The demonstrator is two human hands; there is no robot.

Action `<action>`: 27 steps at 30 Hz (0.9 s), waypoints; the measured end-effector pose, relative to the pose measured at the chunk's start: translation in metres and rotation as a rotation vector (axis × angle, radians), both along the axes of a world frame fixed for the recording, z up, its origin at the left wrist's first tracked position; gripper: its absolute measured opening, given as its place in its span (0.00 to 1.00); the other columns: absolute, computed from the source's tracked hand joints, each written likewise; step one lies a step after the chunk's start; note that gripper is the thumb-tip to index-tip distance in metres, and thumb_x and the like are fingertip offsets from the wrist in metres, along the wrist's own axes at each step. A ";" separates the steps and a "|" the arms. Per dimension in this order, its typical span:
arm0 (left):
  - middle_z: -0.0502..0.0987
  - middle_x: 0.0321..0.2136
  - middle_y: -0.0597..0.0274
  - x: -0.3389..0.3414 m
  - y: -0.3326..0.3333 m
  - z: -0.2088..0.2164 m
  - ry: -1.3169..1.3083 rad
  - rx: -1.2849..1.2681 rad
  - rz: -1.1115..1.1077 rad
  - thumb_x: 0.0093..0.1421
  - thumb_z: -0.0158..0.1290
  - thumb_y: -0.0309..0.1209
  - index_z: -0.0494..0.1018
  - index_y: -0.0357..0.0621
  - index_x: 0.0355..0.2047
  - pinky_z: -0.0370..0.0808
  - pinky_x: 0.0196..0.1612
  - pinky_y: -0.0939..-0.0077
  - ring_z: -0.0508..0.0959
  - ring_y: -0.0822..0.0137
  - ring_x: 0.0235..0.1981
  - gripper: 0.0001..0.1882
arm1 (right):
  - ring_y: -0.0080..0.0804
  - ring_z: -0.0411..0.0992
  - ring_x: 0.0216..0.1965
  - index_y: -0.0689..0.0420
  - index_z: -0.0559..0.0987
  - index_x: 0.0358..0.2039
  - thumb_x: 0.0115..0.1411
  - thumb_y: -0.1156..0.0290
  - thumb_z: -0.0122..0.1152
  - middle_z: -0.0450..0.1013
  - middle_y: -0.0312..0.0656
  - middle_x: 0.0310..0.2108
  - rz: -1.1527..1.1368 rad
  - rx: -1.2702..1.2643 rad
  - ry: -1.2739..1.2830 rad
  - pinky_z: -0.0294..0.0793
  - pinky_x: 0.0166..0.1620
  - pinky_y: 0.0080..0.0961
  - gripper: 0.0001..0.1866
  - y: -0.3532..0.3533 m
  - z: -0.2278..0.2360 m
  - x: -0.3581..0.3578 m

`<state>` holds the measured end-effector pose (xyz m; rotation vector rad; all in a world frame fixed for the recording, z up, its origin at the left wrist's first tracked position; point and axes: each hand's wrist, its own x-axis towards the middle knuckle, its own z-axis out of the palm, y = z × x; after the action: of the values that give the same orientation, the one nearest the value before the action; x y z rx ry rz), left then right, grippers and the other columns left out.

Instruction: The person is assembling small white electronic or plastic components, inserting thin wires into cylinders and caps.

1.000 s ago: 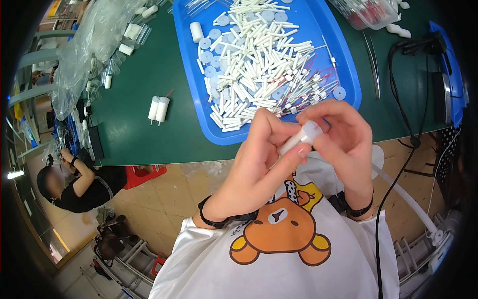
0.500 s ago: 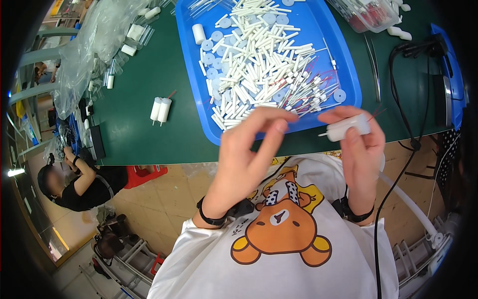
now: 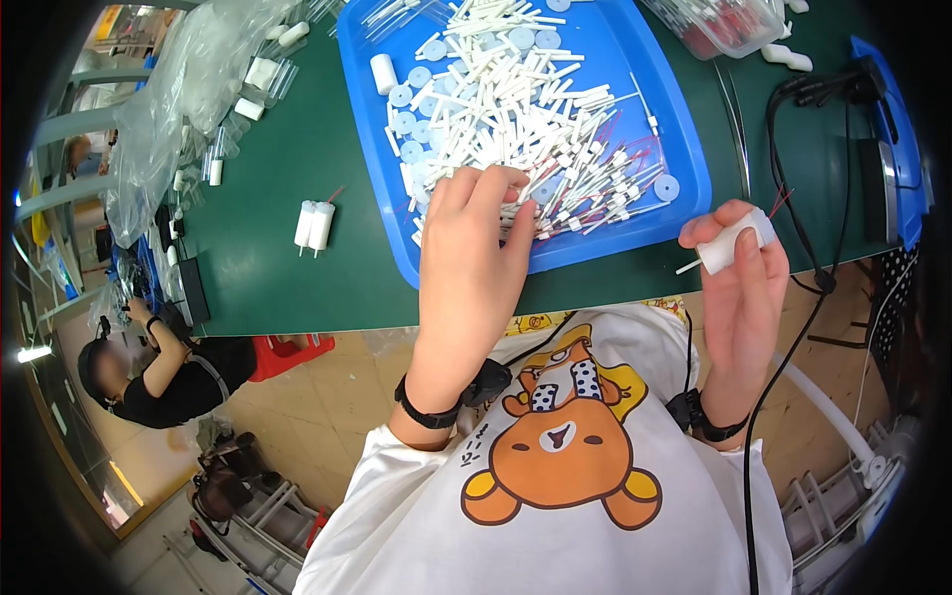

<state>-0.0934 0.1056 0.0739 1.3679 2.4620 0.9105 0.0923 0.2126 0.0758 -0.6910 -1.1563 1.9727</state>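
My right hand (image 3: 742, 273) grips a white cylinder (image 3: 729, 245) between thumb and fingers, just past the tray's near right corner. A thin white rod sticks out of its left end, and fine red wires trail from its other end. My left hand (image 3: 476, 243) is over the blue tray (image 3: 555, 260), its fingers bent down among the white rods (image 3: 476, 129) and its thumb apart from the index finger. Nothing shows between them. Beside the rods lie thin metal-tipped pieces (image 3: 605, 188) with red wires, and pale blue discs (image 3: 665, 187).
Two white cylinders (image 3: 314, 226) with wires stand together on the green table (image 3: 268, 288). Clear plastic bags (image 3: 164, 119) lie far left. Tweezers (image 3: 732, 124), a clear box (image 3: 719, 25) and black cables (image 3: 788, 149) are on the right. Another person (image 3: 159, 367) sits at left.
My left hand has moved from the tray's near edge into the pile of rods. My right hand has shifted a little right, still holding the white cylinder.
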 end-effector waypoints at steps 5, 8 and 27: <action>0.70 0.26 0.61 -0.001 0.001 -0.001 0.053 0.015 0.027 0.49 0.55 0.20 0.72 0.40 0.33 0.68 0.28 0.75 0.69 0.67 0.24 0.10 | 0.31 0.72 0.37 0.66 0.71 0.42 0.62 0.67 0.48 0.74 0.47 0.35 0.005 -0.003 -0.009 0.68 0.45 0.27 0.14 0.000 0.000 0.000; 0.69 0.26 0.61 -0.003 0.002 -0.002 0.133 0.022 0.066 0.50 0.54 0.20 0.72 0.40 0.34 0.67 0.28 0.76 0.68 0.68 0.24 0.10 | 0.32 0.72 0.38 0.66 0.71 0.42 0.62 0.67 0.48 0.74 0.48 0.36 -0.001 -0.024 -0.005 0.68 0.45 0.28 0.15 -0.001 0.000 0.000; 0.72 0.27 0.59 -0.032 -0.016 0.045 -0.052 0.078 -0.065 0.50 0.55 0.23 0.73 0.39 0.32 0.69 0.31 0.75 0.71 0.66 0.26 0.07 | 0.37 0.73 0.41 0.68 0.71 0.43 0.59 0.70 0.52 0.75 0.49 0.35 0.141 -0.043 -0.059 0.68 0.46 0.28 0.15 -0.005 0.008 -0.002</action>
<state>-0.1252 0.0899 0.1185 1.4211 2.3525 1.0234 0.0907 0.2077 0.0837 -0.7114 -1.2305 2.1121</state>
